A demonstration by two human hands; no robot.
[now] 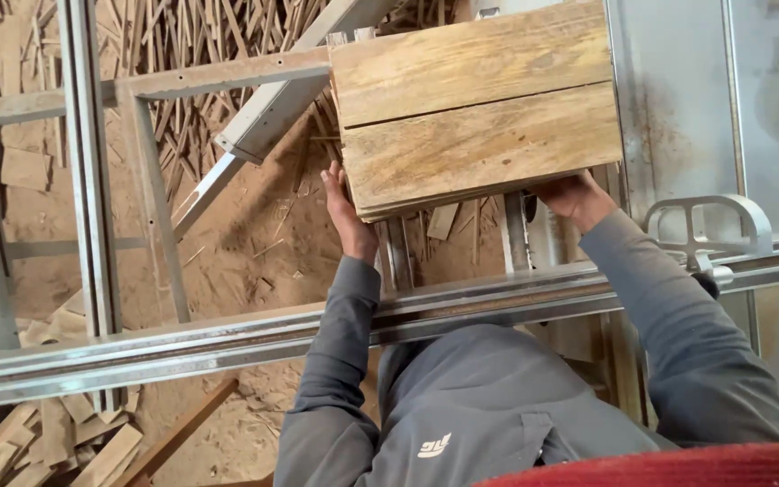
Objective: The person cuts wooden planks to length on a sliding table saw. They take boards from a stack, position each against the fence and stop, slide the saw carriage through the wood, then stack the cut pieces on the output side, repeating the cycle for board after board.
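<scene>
The person wears a long-sleeved grey fabric top with a small white printed mark low on the near side. Both hands, the left hand (346, 209) and the right hand (577, 197), are bare, the 2 sleeves ending at the wrists.

The floor (254, 225) is bare earth covered in reddish-brown sawdust. Thin wood strips (182, 36) lie in a thick scatter at the top, and short offcuts (56, 437) pile up at the lower left. A grey metal frame (92, 162) of upright and cross bars stands over the floor. A long metal rail (227, 338) crosses the view. At the right sits a stained grey metal table (678, 108) with a looped metal handle (710, 221). The light is even daylight.
</scene>
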